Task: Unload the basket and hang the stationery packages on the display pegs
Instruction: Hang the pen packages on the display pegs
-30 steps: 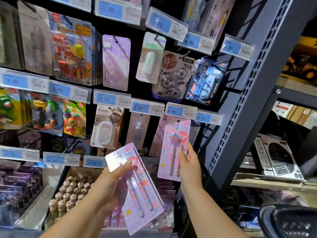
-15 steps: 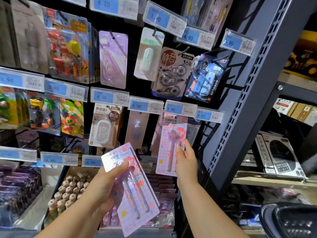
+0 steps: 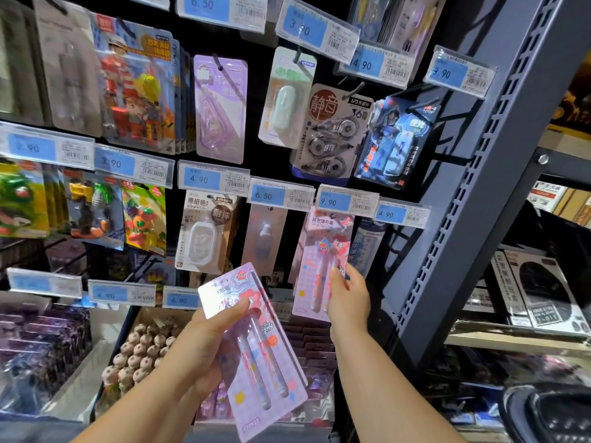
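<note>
My left hand [image 3: 204,343] grips a small stack of pink pony pen packages [image 3: 256,350], tilted, low in the middle of the view. My right hand [image 3: 348,295] holds the lower right edge of another pink pony pen package [image 3: 319,266], upright against the display. Its top sits right under the 9.90 price tag [image 3: 347,201], where a peg's tip shows. Whether it hangs on the peg I cannot tell. The dark basket [image 3: 550,414] shows at the bottom right corner.
Pegs above carry correction tape packs [image 3: 332,135], a blue robot pack [image 3: 395,142] and a lilac pack [image 3: 220,107]. A box of brown round-headed pens [image 3: 140,350] stands below left. A grey slotted upright [image 3: 473,174] borders the display on the right.
My right hand has raised its pen package up to the peg under the 9.90 tag. My left hand and its stack have stayed about where they were.
</note>
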The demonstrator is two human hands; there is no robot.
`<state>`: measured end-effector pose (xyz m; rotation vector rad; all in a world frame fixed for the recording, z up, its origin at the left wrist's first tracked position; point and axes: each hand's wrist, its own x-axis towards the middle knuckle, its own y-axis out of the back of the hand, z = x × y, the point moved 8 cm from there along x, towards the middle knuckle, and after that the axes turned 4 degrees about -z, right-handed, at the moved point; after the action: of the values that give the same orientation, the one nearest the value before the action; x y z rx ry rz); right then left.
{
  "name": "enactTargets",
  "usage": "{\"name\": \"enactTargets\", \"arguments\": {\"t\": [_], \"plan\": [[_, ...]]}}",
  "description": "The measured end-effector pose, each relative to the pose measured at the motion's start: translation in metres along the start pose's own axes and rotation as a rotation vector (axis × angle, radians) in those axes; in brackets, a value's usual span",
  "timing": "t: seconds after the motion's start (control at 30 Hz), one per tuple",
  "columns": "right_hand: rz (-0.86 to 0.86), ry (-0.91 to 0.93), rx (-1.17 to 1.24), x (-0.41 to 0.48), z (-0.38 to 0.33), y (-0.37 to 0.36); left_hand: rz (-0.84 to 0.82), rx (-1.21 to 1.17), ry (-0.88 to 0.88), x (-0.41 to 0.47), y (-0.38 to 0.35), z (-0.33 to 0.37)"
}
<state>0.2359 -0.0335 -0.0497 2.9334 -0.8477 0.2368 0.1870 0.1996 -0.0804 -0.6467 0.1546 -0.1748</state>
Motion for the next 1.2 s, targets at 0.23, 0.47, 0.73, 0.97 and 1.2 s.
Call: {"name": "enactTargets", "arguments": {"t": [0.23, 0.47, 0.73, 0.97, 1.2], "plan": [[0.079, 0.006, -0.069, -0.004, 0.000, 0.006, -0.020, 0.004, -0.013, -0.001, -0.002, 0.007], [-0.102, 0.086, -0.168, -0.028, -0.010, -0.001, -0.043, -0.012, -0.029, 0.000, -0.005, 0.010], [-0.881, -0.003, -0.189, -0.097, -0.006, -0.057, -0.026, -0.010, -0.102, 0.002, -0.006, 0.015], [-0.767, 0.025, -0.196, -0.103, -0.009, -0.055, -0.038, 0.001, -0.063, 0.002, -0.008, 0.006], [-0.568, 0.069, -0.212, -0.091, -0.006, -0.046, -0.053, 0.021, 0.029, 0.003, -0.005, -0.009]]}}
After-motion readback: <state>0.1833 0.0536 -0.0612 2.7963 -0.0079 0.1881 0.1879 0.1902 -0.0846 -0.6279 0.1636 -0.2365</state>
